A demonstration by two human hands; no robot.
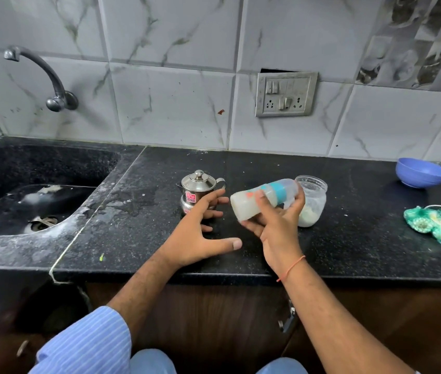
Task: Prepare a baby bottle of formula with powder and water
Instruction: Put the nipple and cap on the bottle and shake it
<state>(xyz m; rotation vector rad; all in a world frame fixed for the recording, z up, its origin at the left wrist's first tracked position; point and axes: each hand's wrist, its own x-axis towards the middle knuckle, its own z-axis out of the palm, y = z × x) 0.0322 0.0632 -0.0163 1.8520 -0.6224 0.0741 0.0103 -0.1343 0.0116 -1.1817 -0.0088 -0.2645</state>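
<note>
My right hand [278,228] grips a baby bottle [246,205] that lies almost sideways in the air, its base to the left and its blue ring and clear cap to the right. The bottle holds milky white liquid. My left hand [200,230] hovers just left of the bottle with fingers spread and holds nothing. Behind my left hand stands a small steel pot [199,188] with a lid and knob. A clear jar [312,201] with pale powder at its bottom stands open behind my right hand.
A black stone counter [133,238] carries everything. A sink [25,206] with a tap [49,76] is on the left. At the right are a blue bowl [421,172] and a green mesh bundle [427,221]. A switch plate [285,94] is on the tiled wall.
</note>
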